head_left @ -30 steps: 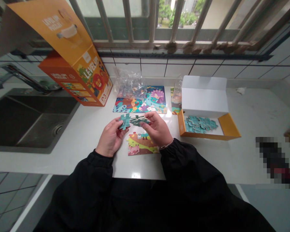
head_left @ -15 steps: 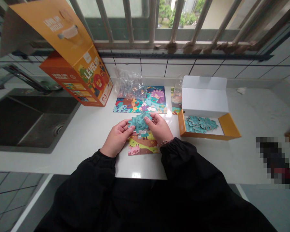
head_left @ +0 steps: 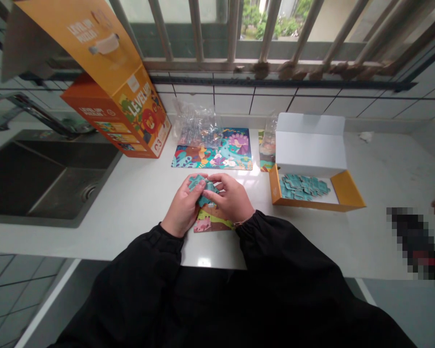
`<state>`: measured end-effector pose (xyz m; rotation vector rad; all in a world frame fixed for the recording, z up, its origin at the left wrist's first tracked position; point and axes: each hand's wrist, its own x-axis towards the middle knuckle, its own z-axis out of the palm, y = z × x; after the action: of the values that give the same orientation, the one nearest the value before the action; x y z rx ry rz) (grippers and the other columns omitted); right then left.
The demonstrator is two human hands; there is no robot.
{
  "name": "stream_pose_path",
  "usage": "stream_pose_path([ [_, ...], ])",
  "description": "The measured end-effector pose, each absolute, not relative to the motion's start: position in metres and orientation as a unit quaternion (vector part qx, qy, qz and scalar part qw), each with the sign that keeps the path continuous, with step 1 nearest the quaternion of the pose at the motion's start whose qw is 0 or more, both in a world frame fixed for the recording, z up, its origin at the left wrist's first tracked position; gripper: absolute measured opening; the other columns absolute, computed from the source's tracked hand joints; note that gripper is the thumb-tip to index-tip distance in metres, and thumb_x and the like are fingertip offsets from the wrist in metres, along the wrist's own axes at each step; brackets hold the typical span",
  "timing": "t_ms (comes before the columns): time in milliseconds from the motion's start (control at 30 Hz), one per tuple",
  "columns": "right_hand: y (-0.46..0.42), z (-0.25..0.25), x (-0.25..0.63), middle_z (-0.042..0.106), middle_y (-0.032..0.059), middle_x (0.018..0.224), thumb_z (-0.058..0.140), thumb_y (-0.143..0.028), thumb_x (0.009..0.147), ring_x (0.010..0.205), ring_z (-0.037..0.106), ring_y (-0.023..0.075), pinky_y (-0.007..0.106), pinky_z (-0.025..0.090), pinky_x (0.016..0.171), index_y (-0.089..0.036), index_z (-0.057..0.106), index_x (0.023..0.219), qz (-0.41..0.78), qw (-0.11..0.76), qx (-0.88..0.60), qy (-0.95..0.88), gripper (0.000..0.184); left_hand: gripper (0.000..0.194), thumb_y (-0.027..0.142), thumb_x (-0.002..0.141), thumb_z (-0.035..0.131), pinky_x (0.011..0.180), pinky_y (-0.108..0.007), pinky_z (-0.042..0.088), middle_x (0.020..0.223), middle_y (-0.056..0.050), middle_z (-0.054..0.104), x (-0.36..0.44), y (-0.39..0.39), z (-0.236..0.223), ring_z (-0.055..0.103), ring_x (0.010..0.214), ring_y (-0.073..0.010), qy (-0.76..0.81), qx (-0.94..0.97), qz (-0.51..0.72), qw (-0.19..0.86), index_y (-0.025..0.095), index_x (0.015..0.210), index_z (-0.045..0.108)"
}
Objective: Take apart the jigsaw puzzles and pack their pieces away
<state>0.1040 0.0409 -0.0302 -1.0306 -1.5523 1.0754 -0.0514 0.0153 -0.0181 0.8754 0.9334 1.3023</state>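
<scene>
A bunch of teal-backed puzzle pieces (head_left: 196,183) is gathered between my two hands. My left hand (head_left: 185,202) wraps round the pieces, its thumb lying over the top. From the other side my right hand (head_left: 232,195) closes on them with thumb and fingers. Below the hands lies a farm-picture puzzle (head_left: 203,223) with a pink pig at its lower left; its upper part is hidden by my hands and the pieces. More teal-backed pieces (head_left: 302,186) lie heaped in the open yellow and white box (head_left: 311,207) on the right.
Behind my hands is a jungle-picture board (head_left: 235,163), with a crumpled clear plastic bag (head_left: 199,128) partly over it. Another picture board (head_left: 266,162) shows beside the box. A tall orange carton (head_left: 134,121) stands at back left, near the dark sink (head_left: 67,193).
My hands have come closer together, squeezing the spread pieces into a tighter bunch. My right hand now covers more of the farm puzzle. The view has shifted slightly.
</scene>
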Motion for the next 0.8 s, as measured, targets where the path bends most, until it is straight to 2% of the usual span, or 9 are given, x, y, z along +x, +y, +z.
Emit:
stream_pose_path([
  [67, 0.041, -0.031, 0.104, 0.08, 0.0051, 0.116, 0.088, -0.046, 0.088, 0.088, 0.072, 0.021, 0.038, 0.06, 0.084, -0.028, 0.076, 0.121, 0.46, 0.458, -0.417, -0.636, 0.039, 0.033, 0.048, 0.099, 0.077, 0.097, -0.034, 0.06, 0.118, -0.006, 0.075, -0.053, 0.015, -0.018, 0.074, 0.108, -0.0221, 0.417, 0.411, 0.559, 0.587, 0.023, 0.118, 0.068],
  [167, 0.041, -0.032, 0.102, 0.082, 0.0041, 0.109, 0.087, -0.045, 0.088, 0.096, 0.075, 0.0227, 0.039, 0.06, 0.088, -0.027, 0.076, 0.117, 0.472, 0.461, -0.404, -0.634, 0.035, 0.036, 0.054, 0.102, 0.072, 0.097, -0.031, 0.057, 0.119, -0.006, 0.074, -0.056, 0.015, -0.019, 0.071, 0.111, -0.0219, 0.462, 0.467, 0.539, 0.527, 0.024, 0.12, 0.069],
  [300, 0.04, -0.024, 0.107, 0.081, 0.0027, 0.099, 0.087, -0.048, 0.088, 0.09, 0.075, 0.0211, 0.036, 0.061, 0.082, -0.025, 0.074, 0.111, 0.503, 0.477, -0.39, -0.605, 0.035, 0.045, 0.064, 0.107, 0.059, 0.09, -0.03, 0.054, 0.115, -0.005, 0.072, -0.063, 0.013, -0.021, 0.068, 0.102, -0.0203, 0.509, 0.519, 0.525, 0.442, 0.026, 0.128, 0.069],
  [367, 0.038, -0.016, 0.118, 0.079, 0.0033, 0.1, 0.088, -0.05, 0.088, 0.089, 0.074, 0.0203, 0.036, 0.062, 0.082, -0.025, 0.072, 0.112, 0.512, 0.514, -0.387, -0.569, 0.038, 0.046, 0.065, 0.108, 0.056, 0.089, -0.03, 0.052, 0.115, -0.005, 0.072, -0.068, 0.013, -0.022, 0.066, 0.099, -0.0204, 0.531, 0.541, 0.526, 0.386, 0.026, 0.127, 0.07],
  [467, 0.033, 0.0, 0.156, 0.079, 0.0047, 0.105, 0.09, -0.05, 0.086, 0.094, 0.075, 0.0202, 0.035, 0.063, 0.085, -0.025, 0.068, 0.116, 0.469, 0.597, -0.414, -0.502, 0.045, 0.042, 0.061, 0.107, 0.059, 0.089, -0.031, 0.051, 0.116, -0.007, 0.074, -0.075, 0.016, -0.023, 0.065, 0.1, -0.0216, 0.56, 0.543, 0.528, 0.336, 0.024, 0.117, 0.075],
  [567, 0.027, 0.013, 0.213, 0.078, 0.0006, 0.093, 0.093, -0.055, 0.081, 0.081, 0.076, 0.0188, 0.033, 0.063, 0.074, -0.026, 0.061, 0.12, 0.361, 0.641, -0.503, -0.455, 0.058, 0.038, 0.057, 0.107, 0.06, 0.086, -0.031, 0.051, 0.112, -0.007, 0.076, -0.079, 0.02, -0.025, 0.066, 0.099, -0.0224, 0.57, 0.517, 0.535, 0.348, 0.023, 0.108, 0.076],
  [700, 0.025, 0.022, 0.289, 0.074, 0.0017, 0.08, 0.089, -0.061, 0.079, 0.065, 0.069, 0.0197, 0.034, 0.056, 0.062, -0.026, 0.067, 0.108, 0.181, 0.565, -0.662, -0.459, 0.051, 0.024, 0.047, 0.101, 0.07, 0.088, -0.032, 0.051, 0.104, -0.005, 0.077, -0.08, 0.023, -0.027, 0.068, 0.097, -0.023, 0.588, 0.524, 0.512, 0.344, 0.023, 0.101, 0.075],
  [800, 0.025, 0.02, 0.322, 0.077, 0.0101, 0.085, 0.087, -0.058, 0.083, 0.072, 0.071, 0.0252, 0.043, 0.056, 0.073, -0.024, 0.074, 0.103, 0.095, 0.402, -0.764, -0.496, 0.042, 0.02, 0.043, 0.097, 0.074, 0.086, -0.032, 0.052, 0.1, -0.004, 0.077, -0.079, 0.023, -0.029, 0.069, 0.095, -0.0232, 0.59, 0.539, 0.496, 0.339, 0.023, 0.099, 0.076],
])
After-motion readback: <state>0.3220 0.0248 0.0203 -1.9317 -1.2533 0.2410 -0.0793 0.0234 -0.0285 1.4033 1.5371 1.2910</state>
